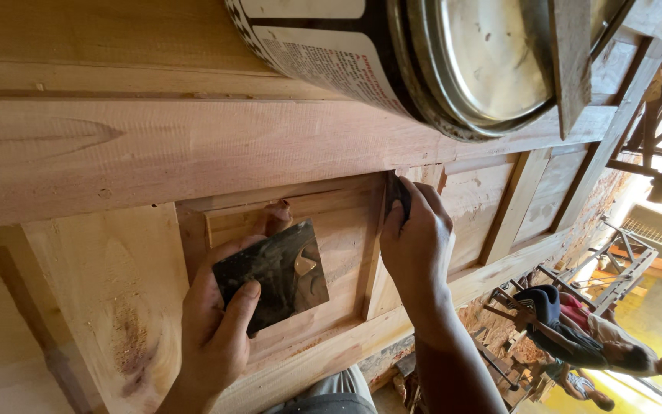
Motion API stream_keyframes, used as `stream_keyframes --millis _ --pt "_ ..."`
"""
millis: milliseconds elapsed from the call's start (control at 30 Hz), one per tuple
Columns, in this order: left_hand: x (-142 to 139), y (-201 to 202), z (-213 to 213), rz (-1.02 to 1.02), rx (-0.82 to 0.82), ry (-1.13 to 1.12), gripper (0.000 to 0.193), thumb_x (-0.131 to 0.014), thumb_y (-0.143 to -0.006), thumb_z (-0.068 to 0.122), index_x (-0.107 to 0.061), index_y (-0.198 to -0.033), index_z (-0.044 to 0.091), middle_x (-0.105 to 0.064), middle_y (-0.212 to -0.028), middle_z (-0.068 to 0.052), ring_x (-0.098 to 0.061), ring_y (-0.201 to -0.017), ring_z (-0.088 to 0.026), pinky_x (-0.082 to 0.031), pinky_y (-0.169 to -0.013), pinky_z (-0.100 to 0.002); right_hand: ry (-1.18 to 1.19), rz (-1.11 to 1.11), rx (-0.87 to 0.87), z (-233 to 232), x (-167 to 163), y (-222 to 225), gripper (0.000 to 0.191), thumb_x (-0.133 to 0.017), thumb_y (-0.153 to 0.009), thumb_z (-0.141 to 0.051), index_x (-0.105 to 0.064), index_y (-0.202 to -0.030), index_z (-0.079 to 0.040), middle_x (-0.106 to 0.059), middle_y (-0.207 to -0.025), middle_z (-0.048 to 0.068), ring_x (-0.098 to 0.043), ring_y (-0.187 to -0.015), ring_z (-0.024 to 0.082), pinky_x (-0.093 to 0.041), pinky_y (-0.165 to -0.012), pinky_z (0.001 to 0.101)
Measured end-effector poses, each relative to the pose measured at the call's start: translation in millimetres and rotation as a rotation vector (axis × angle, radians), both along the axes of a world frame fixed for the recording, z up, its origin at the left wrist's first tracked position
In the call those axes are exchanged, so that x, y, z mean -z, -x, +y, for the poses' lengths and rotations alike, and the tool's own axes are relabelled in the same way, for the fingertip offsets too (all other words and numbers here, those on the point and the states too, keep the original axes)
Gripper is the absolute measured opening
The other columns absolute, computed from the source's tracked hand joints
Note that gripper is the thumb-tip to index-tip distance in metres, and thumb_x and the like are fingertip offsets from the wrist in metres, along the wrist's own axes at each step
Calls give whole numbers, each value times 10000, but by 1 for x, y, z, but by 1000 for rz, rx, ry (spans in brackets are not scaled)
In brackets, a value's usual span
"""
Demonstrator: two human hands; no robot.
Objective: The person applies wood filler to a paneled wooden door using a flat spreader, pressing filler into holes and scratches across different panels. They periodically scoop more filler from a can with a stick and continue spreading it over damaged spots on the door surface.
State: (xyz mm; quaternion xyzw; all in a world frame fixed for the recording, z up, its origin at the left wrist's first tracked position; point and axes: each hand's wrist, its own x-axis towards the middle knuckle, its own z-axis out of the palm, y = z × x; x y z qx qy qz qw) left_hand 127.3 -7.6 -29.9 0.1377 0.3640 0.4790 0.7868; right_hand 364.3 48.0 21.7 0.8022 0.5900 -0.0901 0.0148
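Observation:
My left hand [212, 326] holds a dark square plate [273, 274] with a small dab of tan filler on it, thumb on its near edge, over a recessed panel of a wooden door [116, 146]. My right hand [415, 238] grips a small dark scraper blade [397, 193] and presses its tip into the upper right corner of that same panel, where the frame meets the moulding.
A large metal tin [423, 54] with a printed label lies on its side on the door's top rail, a wooden stick [572, 61] across its lid. Another person [576, 337] crouches at the lower right among metal frames [614, 268].

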Motion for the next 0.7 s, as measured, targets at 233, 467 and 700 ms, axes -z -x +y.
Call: stream_keyframes --millis 233,467,700 --pt "1 -1 1 -34 -15 -34 411 -418 -994 -97 -428 -1405 -98 -468 -1552 -310 -433 -1500 -356 -294 -1292 -471 -75 -3 42 -9 6 2 343 -578 -923 13 -659 -1250 76 -696 -1184 208 -714 -1010 373 -583 -899 416" --pt "-6 -1 9 -69 -41 -70 412 -411 -991 -102 -428 -1403 -95 -419 -1596 -324 -370 -1560 -396 -247 -1323 -486 -183 63 64 -21 -1 4 347 -572 -929 12 -666 -1259 65 -702 -1178 198 -731 -1018 337 -598 -901 400" --pt "-6 -10 9 96 43 -145 434 -422 -970 -104 -449 -1403 -81 -425 -1611 -284 -365 -1568 -369 -223 -1315 -460 -85 77 46 -17 5 3 371 -583 -885 1 -682 -1239 51 -703 -1181 201 -719 -971 356 -590 -842 396"
